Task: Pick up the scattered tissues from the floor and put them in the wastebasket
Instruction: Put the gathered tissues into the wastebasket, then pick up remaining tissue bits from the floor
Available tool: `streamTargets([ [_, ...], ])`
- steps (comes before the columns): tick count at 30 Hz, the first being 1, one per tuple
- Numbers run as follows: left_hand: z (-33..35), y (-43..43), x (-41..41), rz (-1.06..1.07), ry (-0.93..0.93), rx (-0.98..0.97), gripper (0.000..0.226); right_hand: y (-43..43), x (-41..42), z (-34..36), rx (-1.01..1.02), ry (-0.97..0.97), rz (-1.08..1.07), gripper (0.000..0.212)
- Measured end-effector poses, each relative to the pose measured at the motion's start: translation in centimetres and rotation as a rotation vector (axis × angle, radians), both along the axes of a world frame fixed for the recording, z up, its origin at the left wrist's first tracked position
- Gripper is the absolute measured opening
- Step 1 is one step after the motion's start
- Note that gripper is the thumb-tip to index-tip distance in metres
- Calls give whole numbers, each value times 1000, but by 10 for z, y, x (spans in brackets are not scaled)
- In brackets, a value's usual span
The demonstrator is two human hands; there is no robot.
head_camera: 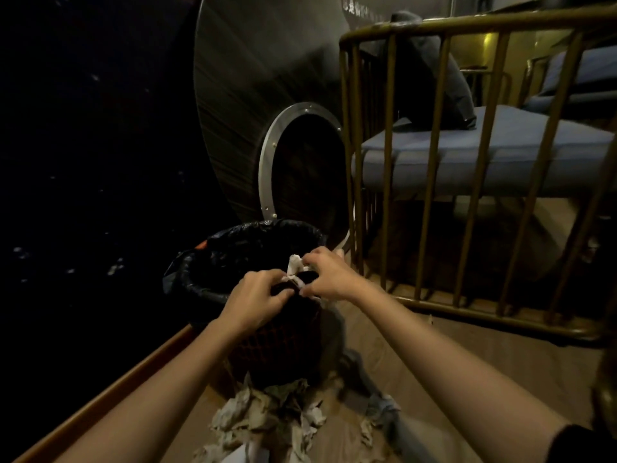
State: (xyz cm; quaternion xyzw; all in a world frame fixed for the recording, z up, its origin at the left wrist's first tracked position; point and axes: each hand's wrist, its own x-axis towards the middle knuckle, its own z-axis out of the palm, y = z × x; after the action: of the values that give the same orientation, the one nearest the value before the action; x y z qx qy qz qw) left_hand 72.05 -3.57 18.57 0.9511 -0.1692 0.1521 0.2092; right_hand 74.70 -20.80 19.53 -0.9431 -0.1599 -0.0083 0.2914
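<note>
A dark mesh wastebasket [287,345] lined with a black plastic bag [233,248] stands on the wooden floor. Both my hands are over its near rim. My right hand [329,275] pinches a crumpled white tissue [294,265] above the opening. My left hand [255,300] has its fingers closed on the lower end of the same tissue, at the bag's edge. A heap of crumpled tissues [267,422] lies on the floor in front of the basket, between my forearms.
A brass-coloured railing [430,162] fences off a blue cushioned seat [467,152] on the right. Behind the basket stands a large dark cone-shaped structure with a metal-ringed round opening [267,162]. A wooden ledge [100,396] borders a dark surface on the left.
</note>
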Motion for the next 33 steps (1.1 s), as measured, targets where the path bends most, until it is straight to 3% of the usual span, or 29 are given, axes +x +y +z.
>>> streamTargets([
  [4, 6, 1, 4, 19, -46, -173, 13, 10, -2, 2, 85, -155, -105, 31],
  [7, 11, 4, 17, 170, -109, -279, 16, 22, 7, 18, 203, -102, -141, 19],
  [10, 18, 8, 28, 362, -178, -343, 22, 31, 27, 29, 524, 40, -189, 14],
  [14, 30, 13, 53, 579, -31, -599, 21, 37, 41, 34, 836, 242, -129, 54],
  [16, 34, 15, 62, 664, 97, -719, 18, 32, 45, 31, 902, 245, -140, 59],
  [18, 36, 14, 64, 680, 180, -627, 21, 19, 46, 24, 871, 189, -162, 52],
  [21, 36, 1, 51, 566, 88, -426, 23, -4, 43, 10, 759, 26, -179, 29],
  [24, 30, -33, 30, 235, -158, -337, 28, -37, 32, -7, 633, -162, -273, 19],
  [27, 6, -79, 2, -122, -296, -180, 20, -82, 25, -43, 413, -109, -317, 17],
  [30, -50, -124, -16, -324, -125, 18, 22, -131, 24, -95, 290, 43, -437, 15],
  [33, -127, -158, -22, -322, 266, 269, 41, -167, 23, -154, 265, 180, -554, 29],
])
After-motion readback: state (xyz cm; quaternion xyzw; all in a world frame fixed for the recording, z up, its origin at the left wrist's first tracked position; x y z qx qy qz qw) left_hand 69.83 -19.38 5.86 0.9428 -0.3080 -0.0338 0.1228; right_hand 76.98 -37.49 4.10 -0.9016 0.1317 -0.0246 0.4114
